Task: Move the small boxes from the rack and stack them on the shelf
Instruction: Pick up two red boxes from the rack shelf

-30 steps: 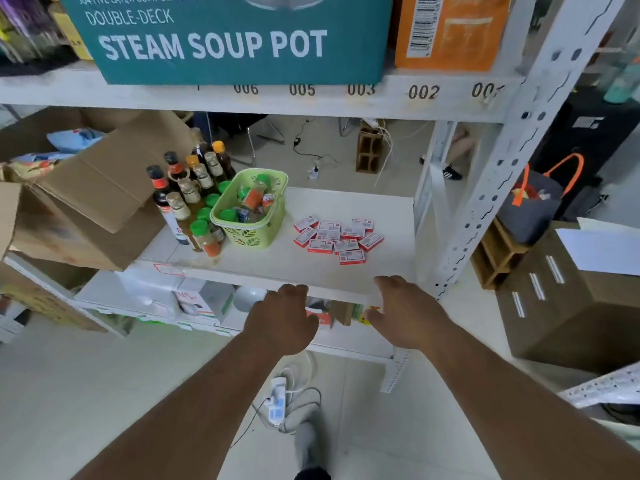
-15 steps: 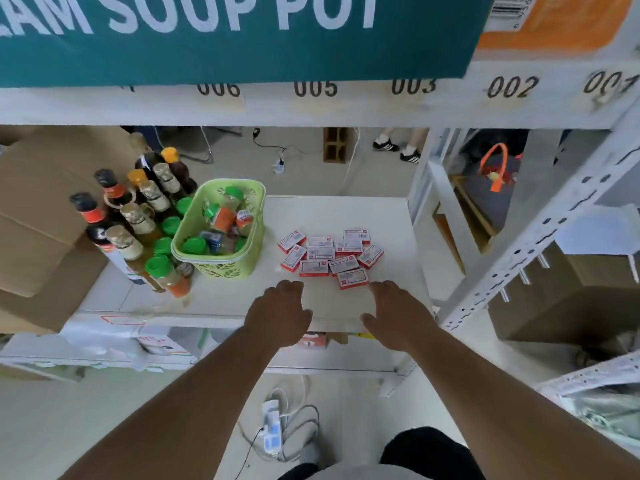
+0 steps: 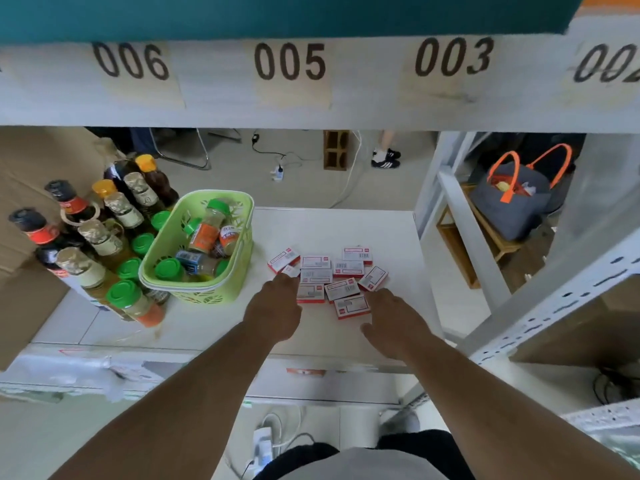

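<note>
The left hand (image 3: 273,308) is stretched out over the white shelf (image 3: 391,233), and its fingertips look to be touching the left edge of the small boxes (image 3: 329,280). How far its fingers are spread cannot be told, because the back of the hand hides them, and no box is seen held in it. The right hand (image 3: 393,322) is held flat and loose just beside the nearest box, with its thumb out to the side, and nothing is held in it either. The small red and white boxes are laid in a loose bunch in the middle of the shelf, some flat and some turned at an angle, with a few lying partly over each other. Trouble could come from here if the boxes are grabbed too fast: they look light and slippery, so one could be pushed off the front edge and dropped on the floor. A pile could also be knocked crooked if too many are picked up at once. A green basket (image 3: 239,216) full of little jars is set just to the left of the boxes, and it could be bumped by the left arm. More bottles (image 3: 104,237) with green, orange and black caps are stood farther left, next to a brown cardboard box (image 3: 31,168). Number labels are stuck on the rack beam (image 3: 363,109) above. Behind the shelf, a pale floor, some cables and a dark bag with orange handles (image 3: 509,209) can be seen.
</note>
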Available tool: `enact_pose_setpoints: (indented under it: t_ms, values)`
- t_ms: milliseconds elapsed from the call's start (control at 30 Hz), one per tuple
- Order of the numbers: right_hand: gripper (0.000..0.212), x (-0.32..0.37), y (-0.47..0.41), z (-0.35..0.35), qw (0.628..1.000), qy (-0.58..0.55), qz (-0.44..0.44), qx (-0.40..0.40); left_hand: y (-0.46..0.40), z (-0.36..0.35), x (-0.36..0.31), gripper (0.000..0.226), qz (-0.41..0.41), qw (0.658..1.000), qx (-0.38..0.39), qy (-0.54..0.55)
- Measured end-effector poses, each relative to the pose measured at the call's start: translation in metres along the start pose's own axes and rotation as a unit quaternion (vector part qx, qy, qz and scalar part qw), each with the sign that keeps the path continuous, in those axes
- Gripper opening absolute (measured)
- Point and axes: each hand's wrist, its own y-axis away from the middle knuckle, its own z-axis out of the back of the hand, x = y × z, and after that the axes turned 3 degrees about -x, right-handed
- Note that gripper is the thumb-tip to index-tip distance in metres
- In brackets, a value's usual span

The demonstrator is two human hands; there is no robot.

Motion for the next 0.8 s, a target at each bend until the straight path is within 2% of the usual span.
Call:
enact_pose_setpoints:
  t_ms: [300,533,667,800]
  values:
    - [0.058,-0.004,-0.028,-0.004,0.999,0.020,0.035,0.011,-0.019,-0.011,0.006,0.045,-0.033,0.995,0.024,-0.088]
    - [0.048,-0.005,-0.033,-0.006,1.000,0.015,0.021,0.017,-0.024,-0.014,0.009,0.046,-0.037,0.996,0.018,-0.082]
    - [0.052,-0.004,-0.036,-0.010,1.000,-0.004,0.021,0.015,-0.027,-0.014,0.007,0.044,-0.027,0.996,0.009,-0.083]
    - [0.050,-0.002,-0.032,-0.007,0.999,-0.025,0.025,0.016,-0.025,-0.014,0.008,0.043,-0.018,0.999,0.022,-0.023]
